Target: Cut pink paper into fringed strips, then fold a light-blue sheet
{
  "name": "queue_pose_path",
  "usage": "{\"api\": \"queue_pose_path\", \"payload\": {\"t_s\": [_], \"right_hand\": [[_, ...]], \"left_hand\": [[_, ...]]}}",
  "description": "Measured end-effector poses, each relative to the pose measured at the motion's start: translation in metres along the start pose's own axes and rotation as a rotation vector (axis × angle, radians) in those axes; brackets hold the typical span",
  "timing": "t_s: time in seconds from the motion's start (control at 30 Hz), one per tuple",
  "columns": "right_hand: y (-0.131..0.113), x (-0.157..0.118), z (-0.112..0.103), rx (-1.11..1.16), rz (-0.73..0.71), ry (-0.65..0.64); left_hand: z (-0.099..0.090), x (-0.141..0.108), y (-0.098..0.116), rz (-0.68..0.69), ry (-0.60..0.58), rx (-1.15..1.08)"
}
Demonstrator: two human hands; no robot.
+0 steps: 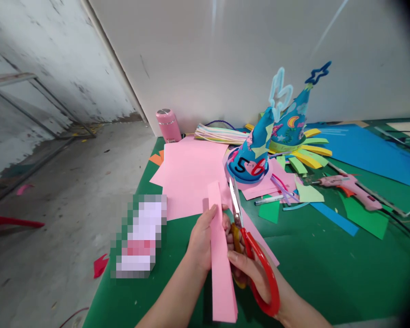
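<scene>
A long folded strip of pink paper (pixel 219 255) stands lengthwise in front of me, its layers fanning apart at the near end. My left hand (pixel 202 239) grips it from the left, thumb on top. In my right hand (pixel 248 266) is a pair of scissors (pixel 264 273) with red and yellow handles, the blades pointing away from me beside the strip. My right thumb lies near the strip's right edge; some fingers are hidden behind the handles. Beyond my hands lies a large pink paper sheet (pixel 191 171).
Two blue party hats, one nearer (pixel 251 157) and one farther (pixel 294 120), stand at the back. A pink glue gun (pixel 357 189) lies right, among paper scraps. A pink flask (pixel 168 125) stands at the back left. A blurred-out patch (pixel 145 232) covers something near the left edge.
</scene>
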State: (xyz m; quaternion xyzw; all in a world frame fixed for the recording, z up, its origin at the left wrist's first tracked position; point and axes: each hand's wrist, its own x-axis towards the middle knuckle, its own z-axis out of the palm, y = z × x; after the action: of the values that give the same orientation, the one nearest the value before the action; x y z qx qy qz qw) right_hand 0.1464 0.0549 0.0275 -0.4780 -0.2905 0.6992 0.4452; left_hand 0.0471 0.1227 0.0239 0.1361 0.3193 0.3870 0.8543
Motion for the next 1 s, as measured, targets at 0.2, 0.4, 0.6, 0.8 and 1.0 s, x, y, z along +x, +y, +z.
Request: {"api": "queue_pose_path", "payload": {"t_s": [0.2,0.4,0.6,0.8,1.0], "right_hand": [[0.0,-0.001,0.001,0.033,-0.002,0.005],[0.0,0.001,0.001,0.006,0.018,0.005],[-0.001,-0.003,-0.006,-0.064,-0.11,0.09],[-0.003,-0.016,-0.016,-0.533,-0.21,-0.064],[0.003,-0.013,-0.019,-0.602,-0.29,-0.092]], "left_hand": [[0.002,-0.001,-0.001,-0.072,0.039,-0.038],[0.003,-0.001,0.001,0.078,0.114,0.054],[-0.003,0.004,0.013,0.281,0.352,0.063],[-0.005,0.006,0.014,0.311,0.441,0.042],[-0.006,0.006,0.012,0.308,0.447,0.061]]}}
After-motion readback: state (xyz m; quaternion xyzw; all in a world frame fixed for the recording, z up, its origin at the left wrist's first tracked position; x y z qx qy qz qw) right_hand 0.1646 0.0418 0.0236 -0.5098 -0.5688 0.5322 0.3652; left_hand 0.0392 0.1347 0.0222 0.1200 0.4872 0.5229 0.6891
